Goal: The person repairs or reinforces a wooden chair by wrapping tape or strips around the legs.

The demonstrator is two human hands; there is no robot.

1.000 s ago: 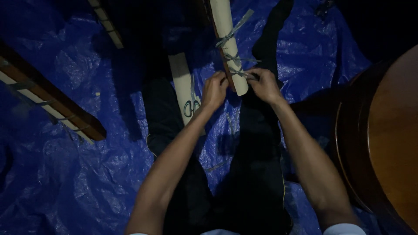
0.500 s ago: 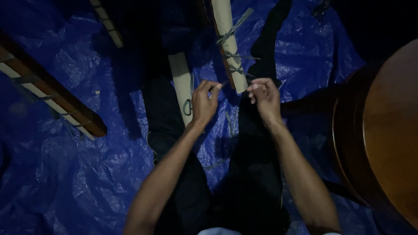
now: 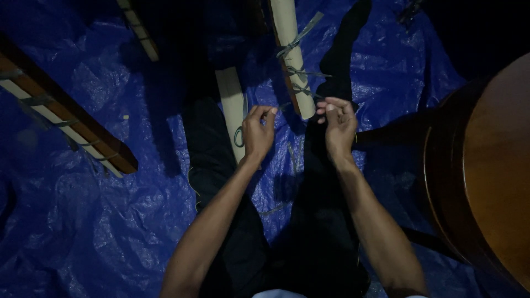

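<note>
The left hand [image 3: 258, 131] and right hand [image 3: 338, 124] hover above the lap, fingertips pinched as if on a thin strip, though I cannot tell what they grip. Just beyond, the pale wooden slat [image 3: 292, 55] on the blue tarp [image 3: 83, 221] already carries several grey ties [image 3: 298, 74]; its near end looks unfinished.

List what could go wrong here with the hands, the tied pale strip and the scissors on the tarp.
1. Both hands, left hand and right hand, pinch near the pale strip bound with grey ties; the end tie looks loose and might slip off.
2. The scissors lie beside the left wrist in dim light, so a blind reach could catch them.
</note>
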